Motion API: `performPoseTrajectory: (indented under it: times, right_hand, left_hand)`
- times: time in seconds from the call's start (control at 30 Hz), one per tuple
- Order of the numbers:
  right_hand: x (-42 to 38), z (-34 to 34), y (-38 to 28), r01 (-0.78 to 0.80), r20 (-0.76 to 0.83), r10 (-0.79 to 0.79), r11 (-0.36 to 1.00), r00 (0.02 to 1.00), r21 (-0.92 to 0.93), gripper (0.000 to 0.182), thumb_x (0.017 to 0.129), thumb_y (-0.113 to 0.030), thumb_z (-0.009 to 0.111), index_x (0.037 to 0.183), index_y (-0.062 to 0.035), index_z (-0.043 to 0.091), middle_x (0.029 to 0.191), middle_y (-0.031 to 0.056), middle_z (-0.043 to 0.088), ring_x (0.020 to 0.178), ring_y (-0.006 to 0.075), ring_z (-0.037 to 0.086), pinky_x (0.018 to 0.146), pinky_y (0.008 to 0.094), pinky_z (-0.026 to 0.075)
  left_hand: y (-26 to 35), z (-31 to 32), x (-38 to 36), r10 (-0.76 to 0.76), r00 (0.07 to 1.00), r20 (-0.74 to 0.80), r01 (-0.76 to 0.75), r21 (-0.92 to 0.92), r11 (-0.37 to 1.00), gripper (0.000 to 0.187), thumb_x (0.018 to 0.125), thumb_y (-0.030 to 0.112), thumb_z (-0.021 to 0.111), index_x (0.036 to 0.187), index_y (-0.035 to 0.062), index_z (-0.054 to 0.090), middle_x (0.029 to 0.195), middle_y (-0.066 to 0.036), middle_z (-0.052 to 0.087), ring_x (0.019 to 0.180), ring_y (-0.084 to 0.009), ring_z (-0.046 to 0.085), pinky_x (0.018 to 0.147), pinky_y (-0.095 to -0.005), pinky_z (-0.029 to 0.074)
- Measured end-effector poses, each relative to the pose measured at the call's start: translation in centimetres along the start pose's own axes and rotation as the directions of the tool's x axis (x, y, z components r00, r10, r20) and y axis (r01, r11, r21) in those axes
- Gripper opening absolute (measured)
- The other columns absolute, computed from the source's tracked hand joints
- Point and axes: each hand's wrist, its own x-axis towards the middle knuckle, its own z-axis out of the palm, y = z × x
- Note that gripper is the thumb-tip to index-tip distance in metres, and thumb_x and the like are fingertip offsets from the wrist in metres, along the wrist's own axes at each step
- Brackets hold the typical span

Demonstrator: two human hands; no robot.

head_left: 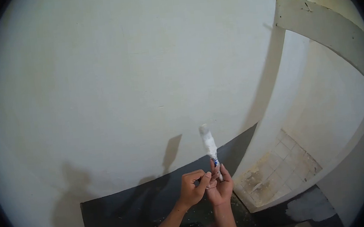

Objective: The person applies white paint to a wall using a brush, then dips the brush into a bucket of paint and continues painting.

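Observation:
A narrow tool [209,142] with a white-coated upper part and a blue and white handle stands nearly upright in my right hand [221,188], with the fingers around its lower end. My left hand [193,187] is beside it on the left, its fingers curled in and its thumb and fingertips touching or close to the right hand's fingers. Whether the left fingers pinch anything is too small to tell. The tool's top lies in front of the pale wall [115,89].
A dark panel [113,214] runs along the wall's lower part, with shadows above it. At the right, a recess has stained tiles [277,168] at its bottom and a grey beam [321,21] over it. A pale patch [310,206] marks the dark surface at the lower right.

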Motion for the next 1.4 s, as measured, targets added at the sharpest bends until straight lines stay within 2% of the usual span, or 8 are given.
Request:
performPoseTrajectory:
  times: [0.13, 0.23, 0.4, 0.57, 0.7, 0.8, 1.07, 1.4]
  right_hand:
    - [0.6, -0.3, 0.4, -0.107, 0.202, 0.129, 0.988, 0.971, -0.113, 0.039, 0.103, -0.025, 0.049, 0.130, 0.0019, 0.052, 0.099, 0.0101, 0.073, 0.076, 0.0140, 0.070, 0.063, 0.0331, 0.052]
    - [-0.5, 0.8, 0.9, -0.027, 0.123, 0.050, 0.983, 0.991, -0.181, 0.035, 0.103, -0.022, 0.047, 0.128, 0.0007, 0.054, 0.109, 0.0127, 0.070, 0.089, 0.0157, 0.070, 0.065, 0.0311, 0.051]
    - [-0.9, 2.0, 2.5, -0.095, 0.214, 0.128, 0.983, 0.968, -0.157, 0.038, 0.101, -0.012, 0.048, 0.135, 0.0044, 0.045, 0.124, 0.0182, 0.059, 0.115, 0.0240, 0.060, 0.103, 0.0351, 0.051]
    - [-2.5, 5.4, 5.0, 0.069, 0.204, 0.046, 0.851, 0.978, -0.521, 0.048, 0.105, -0.018, 0.045, 0.147, 0.0024, 0.032, 0.121, 0.0162, 0.059, 0.110, 0.0198, 0.060, 0.096, 0.0333, 0.052]
    - [-3.3, 6.9, 6.5, 0.181, 0.268, 0.025, 0.677, 0.963, -0.713, 0.050, 0.107, -0.024, 0.044, 0.149, -0.0002, 0.031, 0.113, 0.0117, 0.059, 0.100, 0.0172, 0.061, 0.090, 0.0337, 0.053]
    - [-4.1, 8.7, 5.5, 0.180, 0.319, 0.111, 0.634, 0.941, -0.752, 0.050, 0.107, -0.024, 0.042, 0.149, 0.0010, 0.030, 0.113, 0.0133, 0.060, 0.099, 0.0178, 0.062, 0.089, 0.0344, 0.054]
    - [-1.7, 8.6, 2.0, 0.196, 0.414, 0.340, 0.522, 0.844, -0.830, 0.052, 0.107, -0.023, 0.044, 0.150, 0.0022, 0.030, 0.122, 0.0179, 0.060, 0.107, 0.0200, 0.062, 0.095, 0.0338, 0.052]
    - [0.7, 5.9, 2.2, 0.221, 0.456, 0.456, 0.480, 0.764, -0.849, 0.055, 0.108, -0.023, 0.039, 0.156, -0.0031, 0.019, 0.133, 0.0149, 0.052, 0.118, 0.0185, 0.055, 0.099, 0.0316, 0.047]
  left_hand:
    - [0.8, 0.3, 0.7, 0.028, 0.999, -0.044, -0.027, 0.003, 1.000, 0.029, 0.094, 0.008, 0.059, 0.069, -0.0057, 0.060, 0.059, -0.005, 0.057, 0.055, -0.0080, 0.051, 0.052, -0.0255, 0.039]
    - [2.5, 0.7, 0.4, -0.073, 0.989, -0.128, 0.075, 0.009, 0.997, 0.031, 0.096, 0.011, 0.058, 0.070, -0.0039, 0.060, 0.061, -0.003, 0.058, 0.058, -0.0067, 0.052, 0.054, -0.0247, 0.041]
    - [3.4, 0.4, 0.5, -0.234, 0.948, -0.217, 0.222, -0.078, 0.972, 0.026, 0.101, 0.022, 0.057, 0.087, -0.0001, 0.055, 0.070, -0.001, 0.057, 0.061, -0.0058, 0.050, 0.056, -0.0248, 0.043]
    - [7.8, -0.2, 0.6, -0.522, 0.837, -0.167, 0.488, -0.206, 0.848, 0.017, 0.102, 0.021, 0.056, 0.097, 0.0053, 0.052, 0.079, 0.001, 0.052, 0.070, -0.0066, 0.048, 0.064, -0.0254, 0.044]
    - [8.5, -0.2, 0.5, -0.090, 0.933, -0.350, 0.169, 0.201, 0.965, 0.024, 0.097, 0.019, 0.063, 0.091, -0.0002, 0.052, 0.073, -0.003, 0.056, 0.067, -0.0061, 0.048, 0.060, -0.0246, 0.044]
    - [11.7, 1.9, 0.8, 0.008, 0.876, -0.482, 0.124, 0.243, 0.962, 0.019, 0.096, 0.015, 0.065, 0.091, -0.0012, 0.056, 0.073, -0.002, 0.057, 0.067, -0.0050, 0.048, 0.059, -0.0232, 0.043]
    - [10.4, 5.3, 1.9, 0.130, 0.700, -0.702, 0.127, 0.302, 0.945, 0.017, 0.092, 0.012, 0.070, 0.084, -0.0015, 0.063, 0.064, 0.001, 0.057, 0.063, -0.0027, 0.047, 0.056, -0.0217, 0.041]
    - [7.8, 3.5, 1.3, 0.160, 0.695, -0.701, 0.049, 0.268, 0.962, 0.014, 0.091, 0.011, 0.071, 0.089, -0.0033, 0.070, 0.075, -0.004, 0.068, 0.067, -0.0052, 0.057, 0.060, -0.0209, 0.046]
